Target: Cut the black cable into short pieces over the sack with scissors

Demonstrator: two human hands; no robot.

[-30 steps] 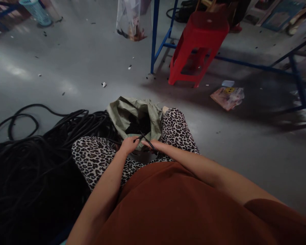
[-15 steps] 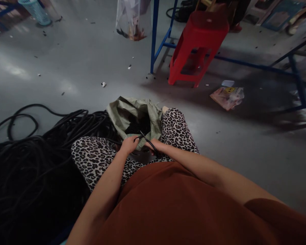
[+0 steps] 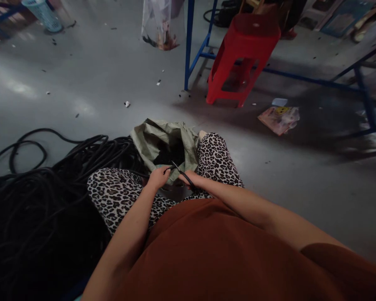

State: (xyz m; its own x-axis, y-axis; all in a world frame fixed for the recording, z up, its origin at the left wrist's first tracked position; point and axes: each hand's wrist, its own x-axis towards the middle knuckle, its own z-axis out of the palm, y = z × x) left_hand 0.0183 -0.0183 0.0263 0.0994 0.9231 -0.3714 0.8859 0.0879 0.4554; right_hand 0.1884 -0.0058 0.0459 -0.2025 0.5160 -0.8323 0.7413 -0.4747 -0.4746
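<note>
can't read any text in this one tbh; closest is the crumpled pinkish printed plastic packet (image 3: pixel 277 122) on the smooth grey floor (image 3: pixel 97 62); it's got a round yellow mark (image 3: pixel 281 110), too small to make out

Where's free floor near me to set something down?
Nearly bare floor lies between your right leg and the plastic packet; another patch, with scattered scraps, lies beyond the sack, left of the stool. Black cords crowd your left side.
</note>
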